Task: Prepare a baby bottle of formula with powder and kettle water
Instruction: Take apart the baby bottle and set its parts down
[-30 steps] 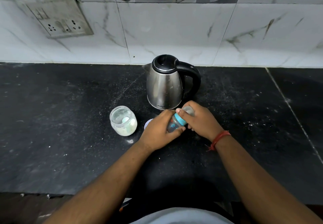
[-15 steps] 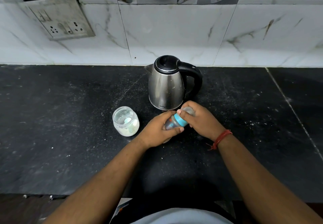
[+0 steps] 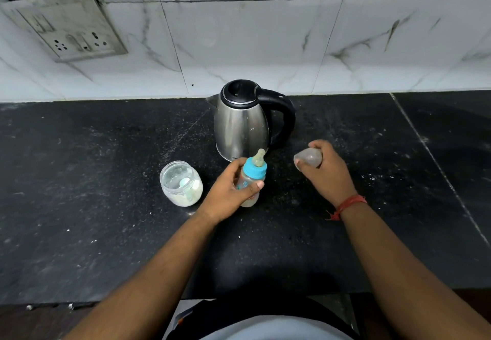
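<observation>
Left hand (image 3: 230, 191) grips the bottle (image 3: 251, 180) around its body, thumb across the near side, fingers wrapped behind; bottle tilts slightly right, base at or just above the counter (image 3: 79, 180), cannot tell if it touches. Bottle has a blue collar (image 3: 254, 170) and a bare teat (image 3: 259, 157) pointing up and far, just in front of the kettle (image 3: 243, 124). Pale liquid or powder shows low in the bottle. Right hand (image 3: 325, 171) holds the clear cap (image 3: 308, 157), fingers curled over it, thumb underneath, dome end pointing left; it sits right of the bottle, apart from it, near the kettle handle (image 3: 285, 116). Red thread band (image 3: 348, 205) on the right wrist. Kettle stands upright at centre far, steel body, black lid closed, spout to the left, handle to the right. Open jar (image 3: 182, 183) left of the left hand, just beside it, white powder inside with a pale scoop (image 3: 185, 181) resting in it. Counter is black stone, speckled with white dust. Marble-look tiled wall (image 3: 252, 47) behind; socket plate (image 3: 66, 26) at far left, grimy and hanging crooked. Light garment (image 3: 276, 330) at bottom edge.
</observation>
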Demonstrator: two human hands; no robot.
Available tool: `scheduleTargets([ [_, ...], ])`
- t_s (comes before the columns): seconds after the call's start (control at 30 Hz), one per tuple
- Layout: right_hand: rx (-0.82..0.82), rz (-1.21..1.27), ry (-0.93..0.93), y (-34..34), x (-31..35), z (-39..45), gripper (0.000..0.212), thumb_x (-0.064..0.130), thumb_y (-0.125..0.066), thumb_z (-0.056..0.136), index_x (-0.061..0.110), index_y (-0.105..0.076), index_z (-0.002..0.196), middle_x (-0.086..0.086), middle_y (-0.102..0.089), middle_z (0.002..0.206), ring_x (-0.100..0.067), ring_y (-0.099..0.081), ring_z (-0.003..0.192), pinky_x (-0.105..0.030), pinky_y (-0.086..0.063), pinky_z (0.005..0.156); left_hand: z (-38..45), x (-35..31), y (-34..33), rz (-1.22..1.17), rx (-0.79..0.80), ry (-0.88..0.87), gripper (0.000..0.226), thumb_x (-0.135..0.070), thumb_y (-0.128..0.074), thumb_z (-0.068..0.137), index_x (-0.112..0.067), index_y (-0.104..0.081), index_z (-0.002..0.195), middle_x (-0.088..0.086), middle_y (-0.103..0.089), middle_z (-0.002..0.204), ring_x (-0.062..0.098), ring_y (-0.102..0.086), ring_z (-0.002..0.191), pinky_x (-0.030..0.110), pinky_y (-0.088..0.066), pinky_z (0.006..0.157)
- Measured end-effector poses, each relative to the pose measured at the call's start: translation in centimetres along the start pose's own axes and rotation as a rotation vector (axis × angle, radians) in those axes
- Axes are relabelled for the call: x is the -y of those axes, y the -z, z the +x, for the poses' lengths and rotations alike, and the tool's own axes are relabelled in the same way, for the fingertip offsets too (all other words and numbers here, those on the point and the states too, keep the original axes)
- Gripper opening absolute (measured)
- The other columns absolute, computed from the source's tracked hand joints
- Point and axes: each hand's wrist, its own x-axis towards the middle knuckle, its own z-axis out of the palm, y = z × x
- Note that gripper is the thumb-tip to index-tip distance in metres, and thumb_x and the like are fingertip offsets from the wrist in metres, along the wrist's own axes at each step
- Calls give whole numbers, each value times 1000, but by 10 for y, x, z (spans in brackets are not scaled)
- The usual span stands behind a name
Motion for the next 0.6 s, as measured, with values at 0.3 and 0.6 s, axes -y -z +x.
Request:
scheduleTargets([
  [0.3, 70, -463, 15, -6, -60, -22, 60, 22, -77, 81, 15, -55, 137, -9, -54, 128, -32, -47, 120, -33, -40, 98, 3, 8, -14, 10, -100, 13, 53, -58, -82, 73, -60, -57, 119, -21, -69, 120, 3, -66, 114, 17, -53, 91],
  [0.6, 158, -436, 4, -5, -80, -29, 65, 29, -79, 83, 15, -51, 139, -6, -53, 133, -29, -45, 122, -37, -42, 101, 5, 7, -22, 46, -56, 28, 51, -33, -83, 85, -46, -56, 127, -31, -66, 116, -8, -62, 110, 4, -47, 85],
])
